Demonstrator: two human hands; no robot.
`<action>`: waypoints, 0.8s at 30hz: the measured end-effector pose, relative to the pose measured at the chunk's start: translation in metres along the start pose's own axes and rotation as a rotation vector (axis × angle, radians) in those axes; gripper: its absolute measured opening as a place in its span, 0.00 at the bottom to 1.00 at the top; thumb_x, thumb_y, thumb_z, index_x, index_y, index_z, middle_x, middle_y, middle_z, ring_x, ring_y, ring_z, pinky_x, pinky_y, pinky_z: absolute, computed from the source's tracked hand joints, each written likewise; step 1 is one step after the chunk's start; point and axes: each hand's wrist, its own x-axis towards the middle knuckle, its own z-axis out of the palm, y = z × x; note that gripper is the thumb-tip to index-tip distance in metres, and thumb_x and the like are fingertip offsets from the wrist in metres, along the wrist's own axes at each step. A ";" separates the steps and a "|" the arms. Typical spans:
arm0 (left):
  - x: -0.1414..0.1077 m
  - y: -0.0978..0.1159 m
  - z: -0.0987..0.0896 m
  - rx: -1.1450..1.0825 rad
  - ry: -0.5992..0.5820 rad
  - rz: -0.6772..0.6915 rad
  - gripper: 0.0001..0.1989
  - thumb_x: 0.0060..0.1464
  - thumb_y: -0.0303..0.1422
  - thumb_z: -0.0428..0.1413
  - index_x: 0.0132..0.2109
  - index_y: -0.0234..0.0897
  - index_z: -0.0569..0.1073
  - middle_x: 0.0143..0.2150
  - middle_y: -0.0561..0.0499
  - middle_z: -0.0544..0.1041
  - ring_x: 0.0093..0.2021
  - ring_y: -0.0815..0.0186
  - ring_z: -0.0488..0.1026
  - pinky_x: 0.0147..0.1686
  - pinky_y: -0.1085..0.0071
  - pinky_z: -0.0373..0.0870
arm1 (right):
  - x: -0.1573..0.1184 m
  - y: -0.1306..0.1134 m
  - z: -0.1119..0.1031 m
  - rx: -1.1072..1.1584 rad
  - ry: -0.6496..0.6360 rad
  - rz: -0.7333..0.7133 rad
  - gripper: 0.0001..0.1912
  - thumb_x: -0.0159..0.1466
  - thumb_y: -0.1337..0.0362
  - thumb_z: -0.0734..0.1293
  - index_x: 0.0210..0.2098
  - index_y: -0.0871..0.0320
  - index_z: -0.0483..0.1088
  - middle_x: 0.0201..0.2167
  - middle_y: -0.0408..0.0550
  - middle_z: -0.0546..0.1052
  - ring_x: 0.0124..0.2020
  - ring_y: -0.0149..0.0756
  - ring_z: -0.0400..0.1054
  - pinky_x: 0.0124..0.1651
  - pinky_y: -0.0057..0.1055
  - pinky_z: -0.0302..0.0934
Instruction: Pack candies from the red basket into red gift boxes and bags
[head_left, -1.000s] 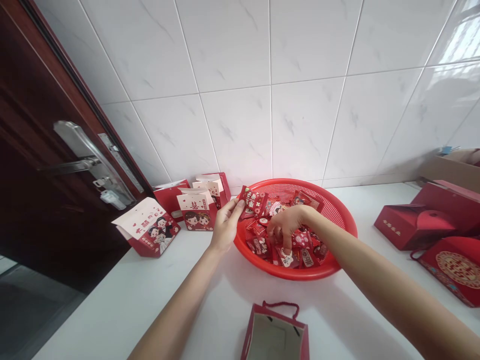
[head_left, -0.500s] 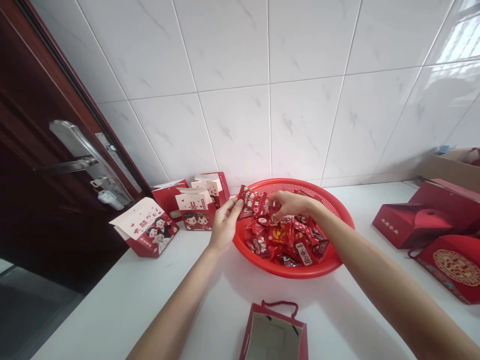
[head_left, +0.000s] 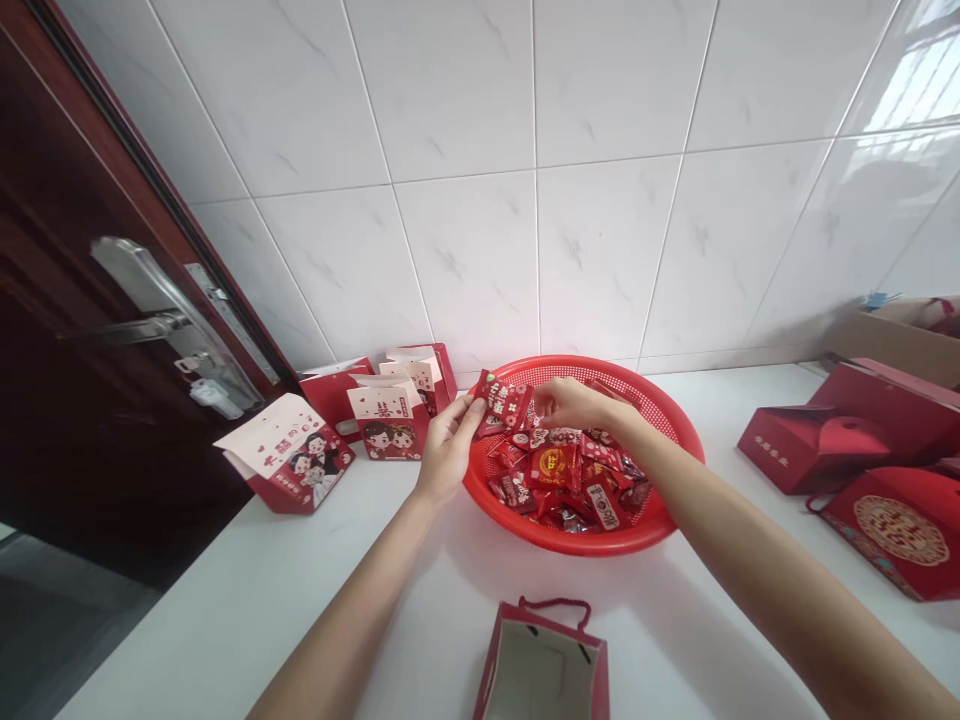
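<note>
My left hand (head_left: 448, 445) pinches red candy packets (head_left: 502, 402) above the left rim of a red plastic basket (head_left: 585, 545). Just right of them, over the basket's back part, is my right hand (head_left: 566, 402), its fingers curled together beside the packets; what they hold, if anything, is hidden. Wrapped red candies (head_left: 555, 468) lie heaped in the basket. Nearer to me, an open red gift bag (head_left: 601, 680) with a cord handle shows its pale inside at the bottom edge of the view.
Several red and cream printed boxes (head_left: 289, 455) stand at the left. Red boxes (head_left: 795, 450) and a rounded red box (head_left: 900, 530) sit at the right, with a cardboard box (head_left: 885, 340) behind. A tiled wall backs the white table (head_left: 300, 590); a dark door (head_left: 60, 400) is at left.
My right hand has lifted slightly from the candies and its fingers have drawn together. My left hand still holds the packets. The view has shifted slightly.
</note>
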 end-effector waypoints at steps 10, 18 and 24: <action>0.002 -0.002 0.000 -0.047 0.020 -0.005 0.19 0.47 0.49 0.69 0.35 0.39 0.80 0.34 0.52 0.82 0.39 0.62 0.78 0.42 0.70 0.73 | -0.005 0.009 -0.003 -0.187 -0.070 0.259 0.14 0.62 0.69 0.67 0.47 0.59 0.77 0.50 0.61 0.79 0.51 0.55 0.74 0.44 0.38 0.67; 0.002 -0.001 0.001 -0.053 0.031 -0.021 0.19 0.46 0.49 0.69 0.35 0.38 0.80 0.35 0.52 0.82 0.41 0.62 0.78 0.45 0.69 0.73 | -0.005 0.019 0.003 -0.054 -0.124 0.312 0.35 0.61 0.74 0.68 0.67 0.53 0.65 0.63 0.58 0.73 0.62 0.53 0.69 0.55 0.40 0.67; 0.001 0.003 0.004 -0.053 0.027 0.007 0.19 0.44 0.49 0.70 0.33 0.38 0.79 0.33 0.53 0.81 0.38 0.62 0.77 0.41 0.70 0.72 | 0.000 0.027 0.009 0.134 -0.083 0.267 0.40 0.53 0.75 0.74 0.65 0.56 0.68 0.61 0.57 0.74 0.59 0.52 0.71 0.53 0.36 0.69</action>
